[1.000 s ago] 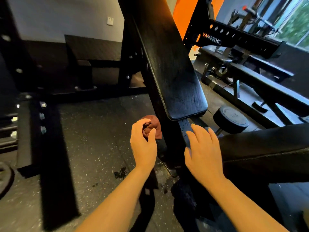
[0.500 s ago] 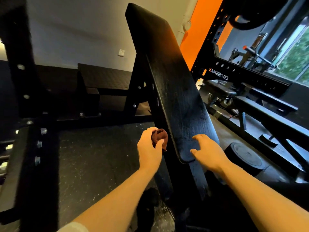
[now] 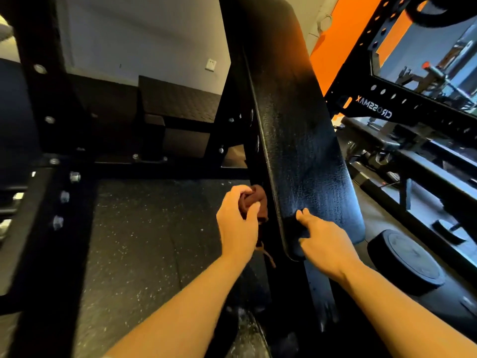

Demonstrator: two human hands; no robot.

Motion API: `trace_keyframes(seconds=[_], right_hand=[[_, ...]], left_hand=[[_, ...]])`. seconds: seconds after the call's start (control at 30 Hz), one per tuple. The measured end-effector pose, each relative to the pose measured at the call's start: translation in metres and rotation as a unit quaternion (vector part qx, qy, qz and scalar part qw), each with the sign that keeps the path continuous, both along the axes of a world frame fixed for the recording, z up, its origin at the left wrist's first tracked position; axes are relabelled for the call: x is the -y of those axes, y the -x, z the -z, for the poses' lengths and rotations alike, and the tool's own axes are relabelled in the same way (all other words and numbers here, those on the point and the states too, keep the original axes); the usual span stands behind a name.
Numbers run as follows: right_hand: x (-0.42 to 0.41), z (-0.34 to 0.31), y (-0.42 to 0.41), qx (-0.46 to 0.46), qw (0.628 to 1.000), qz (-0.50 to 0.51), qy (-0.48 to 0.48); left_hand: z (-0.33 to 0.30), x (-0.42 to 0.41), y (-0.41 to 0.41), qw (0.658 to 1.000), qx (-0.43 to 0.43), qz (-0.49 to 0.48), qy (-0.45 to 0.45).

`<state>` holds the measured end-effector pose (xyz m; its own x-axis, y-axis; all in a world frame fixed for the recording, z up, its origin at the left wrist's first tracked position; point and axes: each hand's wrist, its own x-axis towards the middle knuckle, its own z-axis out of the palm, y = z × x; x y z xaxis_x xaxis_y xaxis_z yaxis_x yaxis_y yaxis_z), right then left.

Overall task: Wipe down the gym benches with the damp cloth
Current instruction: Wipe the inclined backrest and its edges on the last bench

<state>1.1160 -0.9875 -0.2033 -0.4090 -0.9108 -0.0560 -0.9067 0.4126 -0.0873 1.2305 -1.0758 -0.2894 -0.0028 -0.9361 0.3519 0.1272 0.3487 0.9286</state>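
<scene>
Directly ahead, an inclined black bench pad rises steeply from lower centre to the top of the view, its surface showing faint streaks and a dull sheen. The left hand grips a bunched reddish-brown cloth, fingers curled round it, held against the pad's left edge near its lower end; a loose tail of the cloth hangs below the hand. The right hand holds nothing, its fingers loosely extended, the fingertips touching the pad's face near the lower rounded corner. Behind the pad's left edge stands its black steel support frame with bolt heads showing, close beside the cloth. Left of the frame lies speckled rubber flooring, bordered by a bolted black beam. A round black roller pad sits low, just right of the right forearm. Further right, a black perforated rack bears mirrored "CROSSMAX" lettering, with a flat bench beneath it. An orange wall panel shows behind the rack; a white wall socket sits on the pale wall at rear left.
</scene>
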Motion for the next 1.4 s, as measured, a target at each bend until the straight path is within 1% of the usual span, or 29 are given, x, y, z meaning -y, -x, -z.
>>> trace_keyframes(seconds=[0.07,0.13,0.2,0.27,0.37,0.43,0.57,0.6,0.67,0.73,0.77,0.8,0.87,0.9,0.93,1.03,1.13,1.17,1.2,1.23,1.3,1.37,1.4], right_hand=[[0.000,0.001,-0.002,-0.007,1.000,-0.002,-0.007],[-0.003,0.005,-0.003,-0.003,1.000,0.001,-0.011],[-0.006,0.009,-0.005,-0.003,1.000,0.000,-0.013],[-0.008,0.010,-0.006,-0.009,1.000,-0.002,-0.010],[-0.008,0.010,-0.006,-0.020,1.000,-0.010,-0.009],[-0.008,0.012,-0.006,-0.022,1.000,-0.010,-0.009],[-0.005,0.015,-0.010,-0.037,0.999,-0.006,0.000],[-0.005,0.015,-0.011,-0.042,0.999,-0.004,0.001],[-0.005,0.015,-0.012,-0.047,0.999,-0.002,-0.002],[-0.006,0.014,-0.013,-0.045,0.999,-0.005,-0.007],[-0.006,0.013,-0.012,-0.042,0.999,-0.006,-0.009],[-0.007,0.013,-0.012,-0.040,0.999,-0.007,-0.011],[-0.007,0.011,-0.012,-0.038,0.999,-0.007,-0.010],[-0.007,0.011,-0.012,-0.037,0.999,-0.008,-0.009],[-0.007,0.012,-0.012,-0.038,0.999,-0.008,-0.006],[-0.007,0.015,-0.012,-0.041,0.999,-0.009,0.002],[-0.007,0.011,-0.010,-0.051,0.999,-0.008,-0.008],[-0.006,0.006,-0.007,-0.058,0.998,-0.002,-0.013],[-0.003,-0.001,-0.004,-0.067,0.998,0.003,-0.006],[0.002,-0.007,-0.001,-0.074,0.997,0.006,0.011],[0.015,-0.019,0.005,-0.075,0.994,0.005,0.075],[0.035,-0.026,0.010,-0.050,0.986,0.003,0.159],[0.047,-0.028,0.011,-0.039,0.980,0.005,0.196]], left_hand=[[-0.011,0.003,0.009,0.999,-0.007,0.030,0.011],[0.000,-0.010,0.011,0.998,0.025,0.048,0.013],[0.018,-0.020,0.003,0.994,0.075,0.076,0.021],[0.023,-0.014,-0.005,0.991,0.103,0.086,0.030],[0.005,0.010,-0.004,0.997,0.061,0.032,0.031],[-0.005,0.014,0.005,0.997,0.051,0.039,0.040],[0.010,-0.006,0.009,0.993,0.092,0.062,0.038],[0.018,-0.012,0.005,0.990,0.110,0.078,0.039],[0.033,-0.018,-0.005,0.976,0.161,0.142,0.036],[0.039,-0.017,-0.014,0.960,0.195,0.199,0.011],[0.039,-0.014,-0.018,0.963,0.189,0.194,-0.002],[0.035,-0.011,-0.019,0.973,0.164,0.165,-0.010],[0.020,-0.002,-0.019,0.992,0.079,0.096,-0.010],[0.010,0.000,-0.016,0.995,0.043,0.088,-0.009],[0.002,0.000,-0.013,0.995,0.023,0.096,-0.007],[0.003,-0.016,0.000,0.993,0.048,0.104,0.018],[0.021,-0.028,-0.008,0.987,0.063,0.151,0.003],[0.021,-0.025,-0.014,0.986,0.070,0.153,0.001],[0.019,-0.017,-0.018,0.988,0.076,0.135,0.002],[0.013,-0.007,-0.022,0.992,0.070,0.107,0.002],[-0.009,0.018,-0.026,0.998,0.024,0.065,0.008],[-0.034,0.038,-0.022,0.999,-0.020,0.044,0.022],[-0.041,0.046,-0.017,0.999,-0.022,0.031,0.034]])
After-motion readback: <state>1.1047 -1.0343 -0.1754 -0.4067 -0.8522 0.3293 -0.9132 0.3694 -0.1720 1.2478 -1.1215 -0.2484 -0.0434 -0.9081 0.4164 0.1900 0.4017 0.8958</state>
